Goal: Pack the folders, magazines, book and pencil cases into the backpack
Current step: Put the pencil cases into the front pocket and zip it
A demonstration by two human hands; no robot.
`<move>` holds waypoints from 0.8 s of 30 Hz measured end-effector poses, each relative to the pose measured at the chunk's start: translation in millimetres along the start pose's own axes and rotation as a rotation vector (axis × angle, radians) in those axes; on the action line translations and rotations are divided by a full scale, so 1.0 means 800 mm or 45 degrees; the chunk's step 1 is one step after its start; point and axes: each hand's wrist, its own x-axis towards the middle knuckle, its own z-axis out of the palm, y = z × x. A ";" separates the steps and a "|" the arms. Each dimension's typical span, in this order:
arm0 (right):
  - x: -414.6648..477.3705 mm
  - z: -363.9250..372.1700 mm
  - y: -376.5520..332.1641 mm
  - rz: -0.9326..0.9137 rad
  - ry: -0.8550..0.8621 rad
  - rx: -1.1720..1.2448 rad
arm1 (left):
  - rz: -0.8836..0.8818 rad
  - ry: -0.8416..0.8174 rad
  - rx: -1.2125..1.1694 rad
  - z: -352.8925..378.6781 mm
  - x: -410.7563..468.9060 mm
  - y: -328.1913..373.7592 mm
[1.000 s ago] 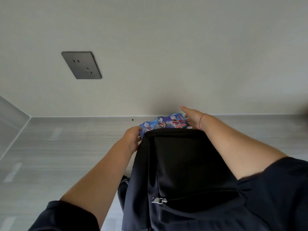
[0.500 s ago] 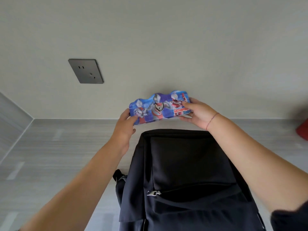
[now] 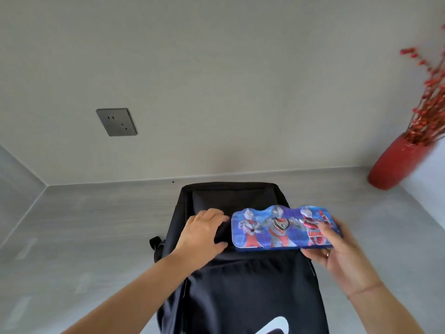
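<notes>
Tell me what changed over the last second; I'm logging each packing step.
The blue pencil case came up from behind the black backpack and toward the person, over its front. The left hand let go of it and now grips the backpack's fabric; the right hand alone holds it. The backpack stayed put on the grey surface.

left hand [image 3: 204,233]: finger ring [image 3: 197,216] | right hand [image 3: 337,257]: finger ring [image 3: 327,254], thin wrist bracelet [image 3: 363,289] | forearms bare

Your backpack [image 3: 240,297] is matt black cloth, zero shine. The pencil case [image 3: 277,230] you've got looks like hard plastic or tin, with a glossy print on top. The tabletop [image 3: 84,237] is matt grey with a faint grain, the vase [image 3: 395,162] is smooth shiny red, and the socket plate [image 3: 116,122] has a dull dark metal look.
</notes>
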 end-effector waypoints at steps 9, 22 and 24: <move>-0.085 0.007 0.066 0.184 0.232 0.460 | -0.227 0.336 -0.234 -0.032 0.026 0.038; -0.017 0.077 0.068 0.072 0.005 0.162 | -0.049 0.306 0.055 -0.023 0.013 0.038; -0.012 0.071 0.067 0.108 -0.020 0.089 | 0.024 0.259 0.142 -0.018 0.015 0.040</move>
